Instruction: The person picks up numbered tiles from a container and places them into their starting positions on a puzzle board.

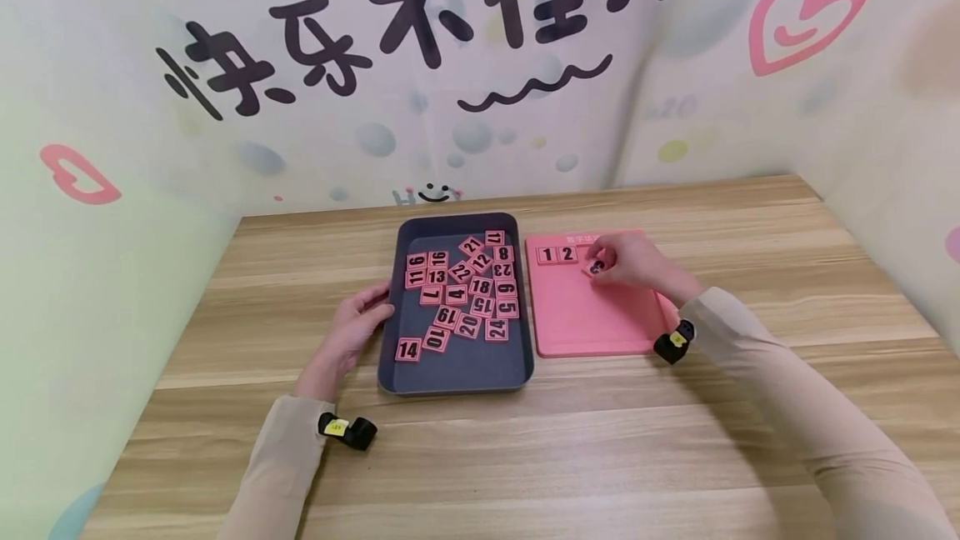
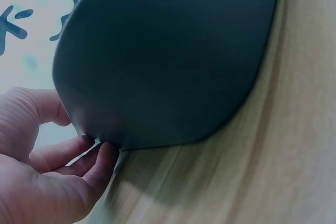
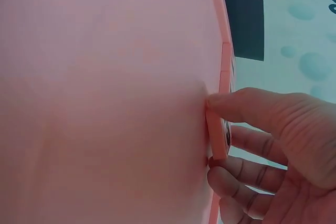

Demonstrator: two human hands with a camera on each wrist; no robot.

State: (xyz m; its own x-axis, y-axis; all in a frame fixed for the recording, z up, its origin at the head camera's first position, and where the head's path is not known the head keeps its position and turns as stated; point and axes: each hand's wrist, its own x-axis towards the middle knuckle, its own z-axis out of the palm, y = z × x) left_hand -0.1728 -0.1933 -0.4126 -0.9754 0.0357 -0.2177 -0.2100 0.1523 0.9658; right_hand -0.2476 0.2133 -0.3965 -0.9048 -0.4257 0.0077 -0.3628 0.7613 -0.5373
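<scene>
My right hand pinches a pink number tile by its edges, thumb on one side. That tile sits tilted over the pink puzzle board, just right of the seated tiles 1 and 2; fingers partly cover its number. In the right wrist view the held tile shows edge-on near the board's raised rim. The left hand holds the left side of a dark grey tray, fingertips on its wall. In the left wrist view the tray's wall fills the middle.
Several loose number tiles lie scattered in the tray at various angles, with tile 14 near its front left. Tray and board stand side by side on a wooden table. A printed cloth wall rises behind the table.
</scene>
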